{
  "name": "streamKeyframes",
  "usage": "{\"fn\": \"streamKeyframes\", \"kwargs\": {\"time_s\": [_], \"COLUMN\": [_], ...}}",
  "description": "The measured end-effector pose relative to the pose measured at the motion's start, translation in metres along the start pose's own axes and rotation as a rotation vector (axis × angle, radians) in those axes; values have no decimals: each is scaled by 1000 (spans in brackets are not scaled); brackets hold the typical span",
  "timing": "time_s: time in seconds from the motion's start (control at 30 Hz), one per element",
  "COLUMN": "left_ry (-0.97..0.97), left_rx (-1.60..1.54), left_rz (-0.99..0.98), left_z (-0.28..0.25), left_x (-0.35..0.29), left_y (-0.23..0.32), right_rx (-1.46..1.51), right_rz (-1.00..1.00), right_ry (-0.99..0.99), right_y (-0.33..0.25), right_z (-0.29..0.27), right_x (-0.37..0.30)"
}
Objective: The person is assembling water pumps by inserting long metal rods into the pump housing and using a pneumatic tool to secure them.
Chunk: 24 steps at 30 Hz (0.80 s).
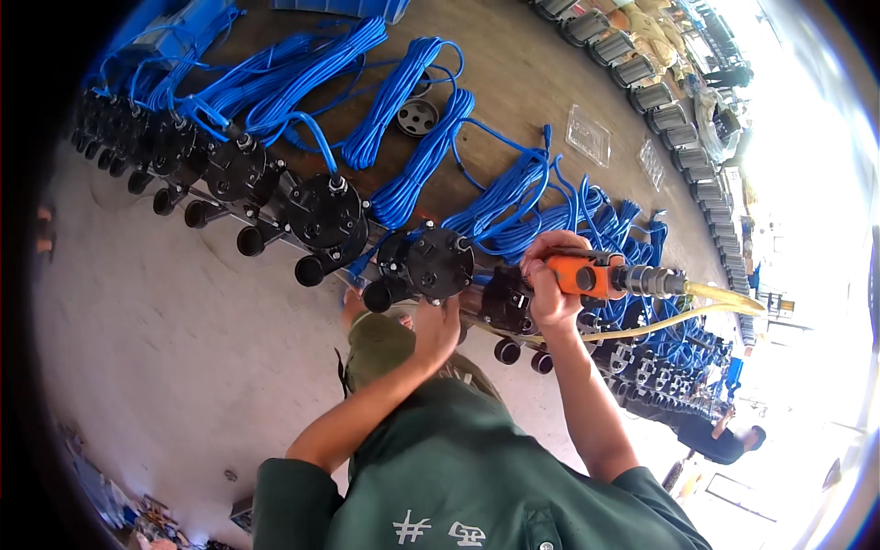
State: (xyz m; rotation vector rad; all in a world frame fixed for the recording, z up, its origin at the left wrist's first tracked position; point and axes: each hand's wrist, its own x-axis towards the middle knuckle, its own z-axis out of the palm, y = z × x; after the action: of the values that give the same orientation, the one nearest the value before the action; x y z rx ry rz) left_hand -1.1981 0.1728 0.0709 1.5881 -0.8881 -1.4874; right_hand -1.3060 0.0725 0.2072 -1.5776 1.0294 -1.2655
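My right hand [553, 286] is wrapped round an orange air-powered tool [582, 275], whose metal coupling joins a yellow hose [724, 295]. The tool is held above the row, beside a black motor-like housing [506, 298]. Just left of it stands a black pump [438, 264] with a round bolted cover and a blue cable at its top. My left hand [436, 328] is at that pump's near lower edge, fingers together and touching it. Whatever the fingertips pinch there is too small to make out.
More black pumps [325, 211] run in a line to both sides, their round outlets facing me. Coiled blue cables [403, 101] lie behind them on the brown surface. Silver cylinders [632, 69] line the far right. Another person [720, 438] works further down at right.
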Motion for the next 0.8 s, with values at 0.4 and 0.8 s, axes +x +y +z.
{"fn": "streamKeyframes", "kwargs": {"time_s": [0.4,0.8], "left_ry": [158,-60], "left_rx": [203,-1749], "left_rz": [226,-324], "left_z": [26,130], "left_x": [-34,-16], "left_y": [-64,-69], "right_rx": [117,-22], "right_rz": [-561,-254], "right_ry": [-13,-90], "right_y": [-145,-72], "right_z": [-52,-69], "right_x": [-44,-87]}}
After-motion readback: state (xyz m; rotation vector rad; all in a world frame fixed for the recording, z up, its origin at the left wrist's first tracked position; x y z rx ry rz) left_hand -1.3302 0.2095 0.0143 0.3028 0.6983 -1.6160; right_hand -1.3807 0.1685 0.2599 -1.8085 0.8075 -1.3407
